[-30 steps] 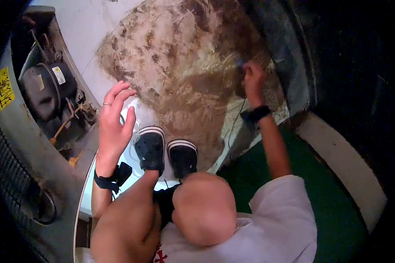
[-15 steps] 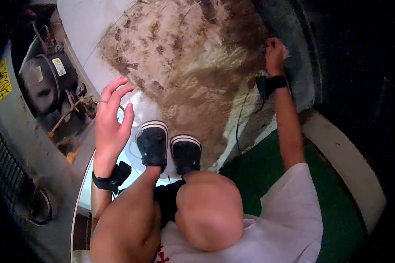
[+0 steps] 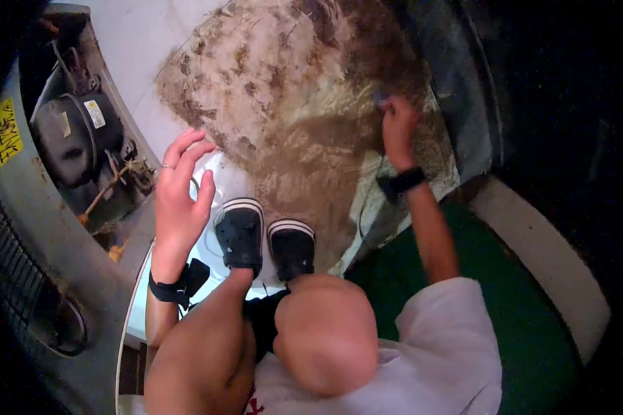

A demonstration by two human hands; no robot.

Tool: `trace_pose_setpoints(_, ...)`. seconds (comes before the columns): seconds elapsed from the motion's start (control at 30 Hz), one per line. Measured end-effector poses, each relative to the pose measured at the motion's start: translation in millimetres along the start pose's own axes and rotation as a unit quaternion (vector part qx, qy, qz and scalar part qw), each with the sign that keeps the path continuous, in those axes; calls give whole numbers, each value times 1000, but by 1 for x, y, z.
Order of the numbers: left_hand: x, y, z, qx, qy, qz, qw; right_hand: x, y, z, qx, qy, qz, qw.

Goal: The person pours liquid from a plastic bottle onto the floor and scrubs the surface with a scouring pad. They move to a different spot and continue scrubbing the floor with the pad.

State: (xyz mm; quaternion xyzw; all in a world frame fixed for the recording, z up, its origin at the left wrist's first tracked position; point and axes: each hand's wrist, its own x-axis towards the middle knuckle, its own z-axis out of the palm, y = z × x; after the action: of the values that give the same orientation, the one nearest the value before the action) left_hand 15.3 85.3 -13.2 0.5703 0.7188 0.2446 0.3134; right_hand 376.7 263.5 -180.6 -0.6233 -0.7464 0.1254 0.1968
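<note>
My left hand [image 3: 178, 200] hovers with curled, parted fingers and nothing in it, between the back of an appliance and the grimy floor patch. My right hand [image 3: 399, 131] is closed over the right side of that brown-stained floor [image 3: 304, 138], its fingers pinched at a small dark thing too blurred to name. Dark wrist bands sit on both wrists, the left band [image 3: 180, 282] and the right band [image 3: 403, 182]. Two dark clogs [image 3: 239, 235] with white-striped rims stand on the floor between my arms.
At left is the appliance's open back with a black compressor [image 3: 79, 131], a yellow label [image 3: 7, 131] and a dark grille [image 3: 21, 270]. A green mat [image 3: 526, 297] lies at right, beside a pale curved edge [image 3: 547, 263]. A dark panel [image 3: 464, 76] borders the stained floor.
My right hand has come down and left from the dark panel's edge onto the stained floor area. My left hand has hardly moved.
</note>
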Motion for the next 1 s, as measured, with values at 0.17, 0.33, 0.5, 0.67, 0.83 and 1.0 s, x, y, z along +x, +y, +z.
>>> trace_pose_setpoints(0.17, -6, -4, 0, -13, -13, -10, 1000, 47, 41, 0, 36, -6, 81, 996)
trace_pose_setpoints(0.33, -7, -10, -5, -3, -1, -33, 999, 51, 67, 3, 93, -32, -13, 995)
trace_pose_setpoints(0.5, -3, -12, -1, -17, -7, -30, 999, 59, 69, 5, -10, 46, -18, 999)
trace_pose_setpoints(0.67, 6, -8, -3, -14, -4, -28, 999, 52, 30, -2, -22, -28, -34, 999)
trace_pose_setpoints(0.83, 12, -1, 4, -33, -1, -22, 999, 42, 22, 0, 55, -22, -33, 998)
trace_pose_setpoints(1.0, 9, 0, 4, -20, -7, -3, 1000, 48, 10, -5, 1, -56, -6, 998)
